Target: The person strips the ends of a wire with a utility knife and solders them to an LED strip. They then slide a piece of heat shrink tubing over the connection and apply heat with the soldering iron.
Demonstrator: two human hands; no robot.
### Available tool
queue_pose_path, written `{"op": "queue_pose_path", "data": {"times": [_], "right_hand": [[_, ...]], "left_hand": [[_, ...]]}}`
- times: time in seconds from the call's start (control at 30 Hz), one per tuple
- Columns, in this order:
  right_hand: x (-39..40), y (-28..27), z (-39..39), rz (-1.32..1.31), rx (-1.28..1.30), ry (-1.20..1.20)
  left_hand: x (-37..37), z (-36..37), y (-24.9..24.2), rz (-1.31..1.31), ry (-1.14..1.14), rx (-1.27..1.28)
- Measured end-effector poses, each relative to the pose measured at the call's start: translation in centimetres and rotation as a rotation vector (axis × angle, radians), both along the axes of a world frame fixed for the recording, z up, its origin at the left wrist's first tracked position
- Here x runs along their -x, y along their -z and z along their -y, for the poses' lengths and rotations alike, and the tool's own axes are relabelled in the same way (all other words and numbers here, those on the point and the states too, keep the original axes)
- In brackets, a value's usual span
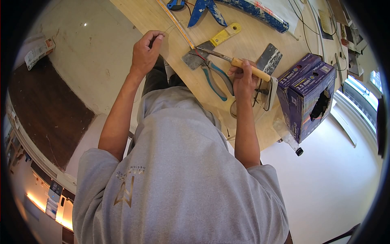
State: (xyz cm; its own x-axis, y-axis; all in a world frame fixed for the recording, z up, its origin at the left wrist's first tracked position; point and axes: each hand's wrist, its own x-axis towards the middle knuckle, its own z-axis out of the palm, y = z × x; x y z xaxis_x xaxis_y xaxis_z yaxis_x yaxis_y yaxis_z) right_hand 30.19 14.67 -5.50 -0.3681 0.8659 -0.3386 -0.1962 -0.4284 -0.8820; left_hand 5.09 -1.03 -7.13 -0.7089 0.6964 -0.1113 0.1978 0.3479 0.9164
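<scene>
My right hand point(245, 79) is closed around the wooden handle of a soldering iron point(260, 73). Its metal tip reaches left to the end of a narrow LED strip point(178, 27), where a short red wire shows. Beneath that end lies the blade of a yellow-handled putty knife point(224, 35). My left hand point(147, 51) hovers by the table edge, thumb and forefinger pinched on a thin wire point(170, 27). Pliers point(214, 83) with teal handles rest between my hands, close to the strip end. A dark scraper blade point(269, 58) lies beyond my right hand.
A purple box point(302, 91) marked 3.5 mm² stands right of my right hand, with a clear bottle point(289, 136) beside it. Across the wooden table point(260, 34) lie a blue spring clamp point(206, 12) and a paint-splashed blue tube point(260, 14). Loose black cables curve at the far right.
</scene>
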Motion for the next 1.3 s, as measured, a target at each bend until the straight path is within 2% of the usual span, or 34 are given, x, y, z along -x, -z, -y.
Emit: {"op": "queue_pose_path", "data": {"times": [1.3], "right_hand": [[0.00,0.07,-0.02,0.018,-0.007,0.003]], "left_hand": [[0.06,0.02,-0.06,-0.002,0.006,-0.001]]}}
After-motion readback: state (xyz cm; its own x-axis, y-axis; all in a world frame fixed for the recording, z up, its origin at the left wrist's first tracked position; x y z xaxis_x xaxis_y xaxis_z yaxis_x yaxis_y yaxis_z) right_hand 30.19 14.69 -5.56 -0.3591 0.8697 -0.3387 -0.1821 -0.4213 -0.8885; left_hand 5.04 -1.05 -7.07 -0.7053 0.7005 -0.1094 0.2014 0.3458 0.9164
